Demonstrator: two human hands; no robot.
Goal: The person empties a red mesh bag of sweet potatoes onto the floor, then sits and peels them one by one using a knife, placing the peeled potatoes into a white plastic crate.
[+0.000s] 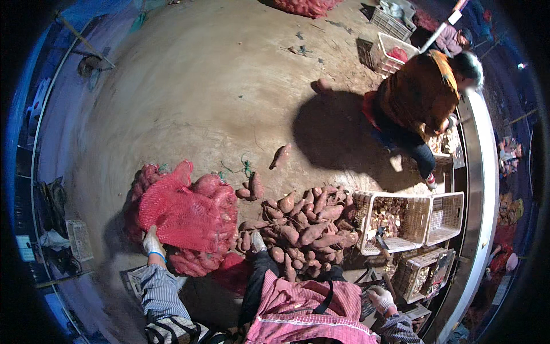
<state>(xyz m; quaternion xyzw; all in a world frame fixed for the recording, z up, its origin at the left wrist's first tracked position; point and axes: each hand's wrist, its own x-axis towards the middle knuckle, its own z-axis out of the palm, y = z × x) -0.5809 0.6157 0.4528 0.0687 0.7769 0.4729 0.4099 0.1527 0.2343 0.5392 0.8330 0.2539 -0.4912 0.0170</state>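
Note:
My gloved left hand [153, 246] grips the lower left edge of a red mesh sack [180, 210], which is spread over filled mesh sacks of sweet potatoes [223, 198]. At the lower right is my gloved right hand [380, 298], beside a dark crate edge and a wooden handle [388, 275]; whether it holds anything is unclear. A heap of loose sweet potatoes [309, 232] lies on the floor in front of my legs. To its right, a white plastic crate [365, 223] on its side holds small pieces, with a dark-bladed tool [381, 241] at its edge.
Another person [417, 94] bends over crates at the upper right, near a long metal rail [487, 172]. More crates [447, 219] line the right side. Single sweet potatoes [281, 155] and green twine [246, 165] lie on the floor. Another red sack [307, 6] is at the top.

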